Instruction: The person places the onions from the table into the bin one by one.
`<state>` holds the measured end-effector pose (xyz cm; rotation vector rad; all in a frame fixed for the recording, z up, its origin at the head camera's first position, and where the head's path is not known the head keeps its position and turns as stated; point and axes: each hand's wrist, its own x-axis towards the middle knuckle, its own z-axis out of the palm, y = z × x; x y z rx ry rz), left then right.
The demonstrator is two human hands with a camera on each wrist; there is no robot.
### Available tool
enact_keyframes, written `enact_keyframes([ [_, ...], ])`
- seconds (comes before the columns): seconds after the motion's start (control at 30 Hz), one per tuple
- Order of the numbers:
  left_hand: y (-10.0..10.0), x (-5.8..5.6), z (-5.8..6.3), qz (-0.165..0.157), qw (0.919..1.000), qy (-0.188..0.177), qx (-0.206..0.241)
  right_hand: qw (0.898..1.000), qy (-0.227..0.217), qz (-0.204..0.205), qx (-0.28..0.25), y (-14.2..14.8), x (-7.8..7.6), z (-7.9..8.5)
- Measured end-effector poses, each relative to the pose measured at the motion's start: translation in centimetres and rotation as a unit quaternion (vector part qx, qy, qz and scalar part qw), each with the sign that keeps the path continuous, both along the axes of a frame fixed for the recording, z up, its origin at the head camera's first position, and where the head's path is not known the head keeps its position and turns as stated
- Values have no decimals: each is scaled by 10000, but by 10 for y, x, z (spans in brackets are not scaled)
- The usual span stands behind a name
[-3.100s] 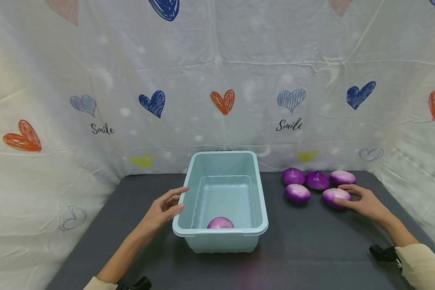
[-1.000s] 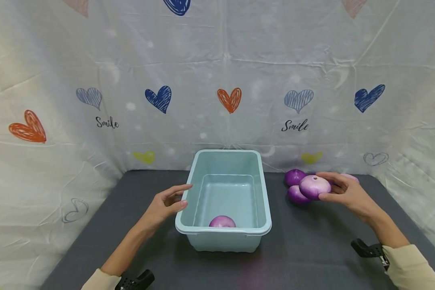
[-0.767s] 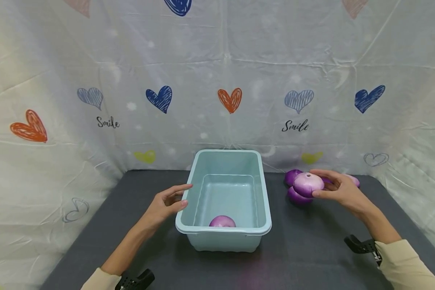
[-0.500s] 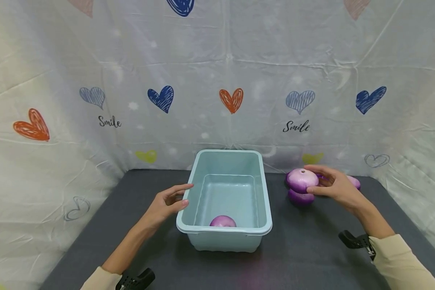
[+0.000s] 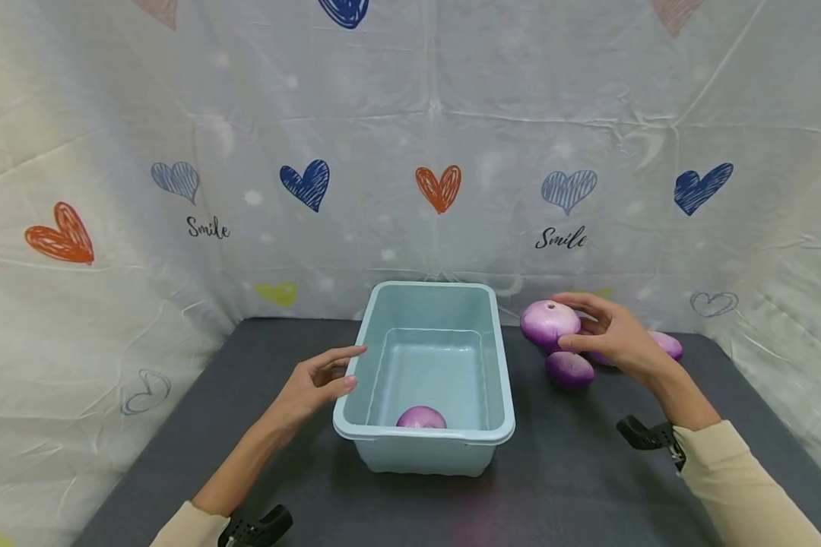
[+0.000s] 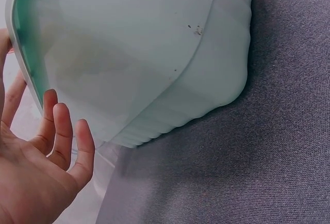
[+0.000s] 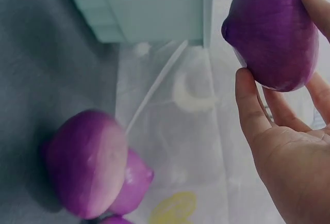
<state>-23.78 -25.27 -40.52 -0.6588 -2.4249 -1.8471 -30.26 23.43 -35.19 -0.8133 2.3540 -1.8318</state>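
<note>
My right hand [image 5: 619,338] grips a purple onion [image 5: 549,325] between thumb and fingers, raised above the table just right of the basin. In the right wrist view the held onion [image 7: 273,33] shows its pointed end. My left hand [image 5: 318,384] rests at the left rim of a pale blue plastic basin [image 5: 424,436], fingertips touching the edge and the other fingers loosely bent outside the wall, as the left wrist view shows. One onion [image 5: 421,418] lies inside the basin at its near end, partly hidden by the front rim.
On the dark grey table [image 5: 547,486], an onion [image 5: 569,370] lies below the held one. Another onion [image 5: 668,345] sits farther right, and more are partly covered by my right hand. A white curtain [image 5: 356,251] printed with hearts hangs behind the table.
My right hand took hold of an onion from the group at the right, lifted it and carried it leftward toward the basin. My left hand stays at the rim.
</note>
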Motion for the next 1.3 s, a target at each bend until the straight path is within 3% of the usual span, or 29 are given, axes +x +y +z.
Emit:
enact_keyframes([
  [0.43,0,1,2,-31,9999,-118,32,9987,246,370,-241,-39,-9,15],
  [0.87,0,1,2,40,10000,-78,-2,9951,133,854,-473,-77,-12,19],
  [1.13,1,0,1,9,9999,-103,4,9916,-191,1033,-755,-76,-9,15],
  [1.3,1,1,1,44,9999,-122,-17,9931,-163,876,-768,-63,-9,13],
])
